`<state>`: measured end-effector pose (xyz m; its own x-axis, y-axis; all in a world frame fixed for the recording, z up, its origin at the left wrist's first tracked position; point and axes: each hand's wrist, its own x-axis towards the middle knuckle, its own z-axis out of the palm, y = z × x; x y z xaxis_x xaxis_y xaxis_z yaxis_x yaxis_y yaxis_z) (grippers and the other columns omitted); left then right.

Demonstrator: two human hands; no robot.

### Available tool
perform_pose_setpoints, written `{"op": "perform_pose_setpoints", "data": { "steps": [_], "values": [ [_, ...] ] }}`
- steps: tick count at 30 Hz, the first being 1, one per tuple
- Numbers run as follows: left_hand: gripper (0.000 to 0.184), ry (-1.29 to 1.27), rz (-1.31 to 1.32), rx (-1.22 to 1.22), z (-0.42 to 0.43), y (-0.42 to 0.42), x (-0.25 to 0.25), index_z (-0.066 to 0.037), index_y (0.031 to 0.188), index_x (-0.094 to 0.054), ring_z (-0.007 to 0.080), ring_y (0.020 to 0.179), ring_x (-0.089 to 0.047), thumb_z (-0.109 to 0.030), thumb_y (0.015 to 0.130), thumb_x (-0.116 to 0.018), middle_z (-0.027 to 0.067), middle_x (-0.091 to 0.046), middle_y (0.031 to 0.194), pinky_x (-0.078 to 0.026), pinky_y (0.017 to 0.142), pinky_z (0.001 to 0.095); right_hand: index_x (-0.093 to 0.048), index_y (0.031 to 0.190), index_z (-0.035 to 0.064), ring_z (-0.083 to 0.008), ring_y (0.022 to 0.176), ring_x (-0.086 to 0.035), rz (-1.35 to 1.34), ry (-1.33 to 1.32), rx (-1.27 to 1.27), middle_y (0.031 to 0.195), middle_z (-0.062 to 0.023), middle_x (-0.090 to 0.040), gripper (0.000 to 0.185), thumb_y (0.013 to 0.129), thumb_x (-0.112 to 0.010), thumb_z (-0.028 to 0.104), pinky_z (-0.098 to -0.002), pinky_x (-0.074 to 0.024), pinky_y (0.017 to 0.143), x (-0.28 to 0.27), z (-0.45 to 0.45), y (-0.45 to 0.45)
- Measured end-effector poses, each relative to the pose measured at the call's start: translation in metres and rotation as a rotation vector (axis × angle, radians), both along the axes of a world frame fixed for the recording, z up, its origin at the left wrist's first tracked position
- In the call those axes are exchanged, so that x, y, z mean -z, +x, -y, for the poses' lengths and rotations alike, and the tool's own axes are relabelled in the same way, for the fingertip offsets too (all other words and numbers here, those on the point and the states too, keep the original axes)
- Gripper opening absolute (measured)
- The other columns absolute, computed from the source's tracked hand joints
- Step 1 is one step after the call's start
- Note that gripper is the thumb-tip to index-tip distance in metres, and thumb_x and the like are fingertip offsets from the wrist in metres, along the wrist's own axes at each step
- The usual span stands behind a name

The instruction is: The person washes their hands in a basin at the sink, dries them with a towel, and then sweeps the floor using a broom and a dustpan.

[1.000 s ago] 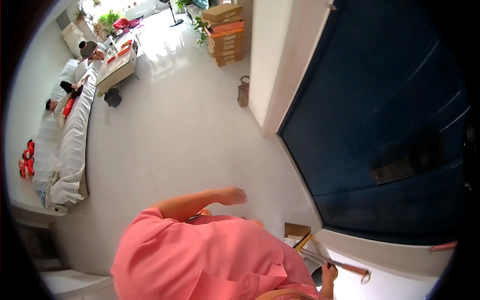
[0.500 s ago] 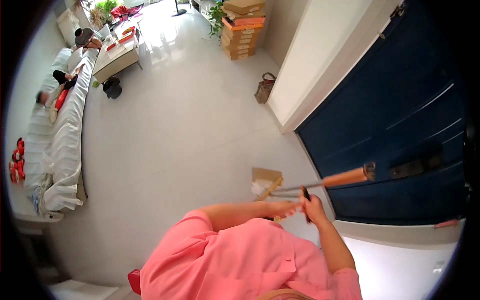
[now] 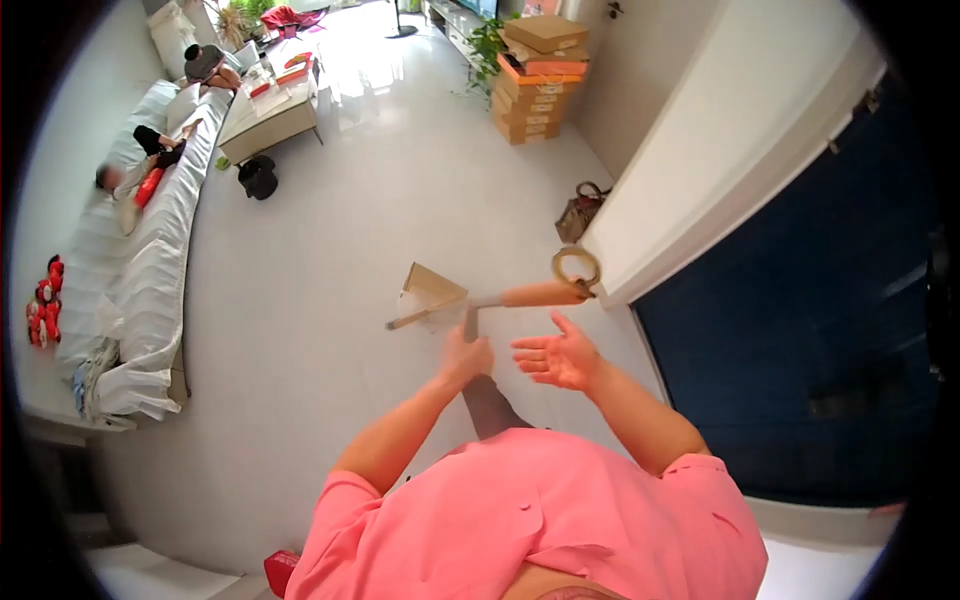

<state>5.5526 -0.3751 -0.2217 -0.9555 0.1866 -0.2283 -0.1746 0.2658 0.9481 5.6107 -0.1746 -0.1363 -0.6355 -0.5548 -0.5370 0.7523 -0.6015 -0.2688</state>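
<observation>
One tan pan (image 3: pixel 437 286) with orange handle (image 3: pixel 540 294), brown ring (image 3: pixel 557 266); your right hand (image 3: pixel 563 358) is spread; whether your left hand (image 3: pixel 466 358) grips, I can't tell.

Left of the low, rectangular, pale table (image 3: pixel 268 128) runs a long sofa draped in white cloth (image 3: pixel 158 262). A black, rounded object (image 3: pixel 258 178) sits just beside the table's near end; well to the table's right stands a stack of brown and orange cardboard boxes (image 3: pixel 532 100).
</observation>
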Motion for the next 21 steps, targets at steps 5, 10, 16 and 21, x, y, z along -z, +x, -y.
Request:
{"op": "perform_pose_setpoints", "data": {
  "steps": [5, 10, 16, 21],
  "values": [
    [0.023, -0.192, -0.118, 0.116, 0.026, -0.088, -0.014, -0.004, 0.095, -0.056, 0.0182, 0.056, -0.056, -0.022, 0.081, -0.054, 0.0090, -0.057, 0.064, -0.044, 0.051, 0.0318, -0.051, 0.105, -0.0028, -0.0233, 0.087, -0.060, -0.019, -0.199, -0.055, 0.103, -0.0164, -0.059, 0.058, 0.083, -0.051, 0.051, -0.0326, -0.0507, 0.074, -0.007, 0.067, -0.155],
    [0.024, -0.236, 0.175, -0.031, 0.017, -0.200, -0.058, -0.005, 0.100, -0.052, 0.0150, 0.063, -0.057, -0.024, 0.086, -0.051, 0.0062, -0.058, 0.065, -0.047, 0.055, 0.0281, -0.049, 0.082, 0.0039, -0.0213, 0.069, -0.056, -0.132, -0.113, -0.076, 0.081, -0.0120, -0.056, 0.022, 0.080, -0.056, 0.024, -0.0365, -0.0481, 0.060, 0.003, 0.090, -0.296],
    [0.018, 0.239, 0.213, -0.348, 0.011, -0.335, -0.040, -0.003, 0.088, -0.054, 0.0106, 0.064, -0.055, -0.020, 0.085, -0.051, 0.0017, -0.057, 0.071, -0.047, 0.054, 0.0242, -0.049, 0.077, 0.0028, -0.0219, 0.062, -0.051, -0.183, 0.159, -0.072, 0.070, -0.0114, -0.053, 0.009, 0.076, -0.053, 0.011, -0.0388, -0.0438, 0.053, -0.031, 0.109, -0.413],
    [0.017, -0.003, 0.058, -0.112, 0.021, -0.437, -0.063, -0.002, 0.075, -0.054, 0.0106, 0.057, -0.054, -0.019, 0.080, -0.056, 0.0008, -0.054, 0.062, -0.045, 0.048, 0.0240, -0.051, 0.074, 0.0021, -0.0213, 0.061, -0.051, -0.171, 0.253, 0.054, 0.069, -0.0101, -0.051, 0.011, 0.075, -0.054, 0.012, -0.0378, -0.0447, 0.054, -0.025, 0.100, -0.540]
  ]
}}
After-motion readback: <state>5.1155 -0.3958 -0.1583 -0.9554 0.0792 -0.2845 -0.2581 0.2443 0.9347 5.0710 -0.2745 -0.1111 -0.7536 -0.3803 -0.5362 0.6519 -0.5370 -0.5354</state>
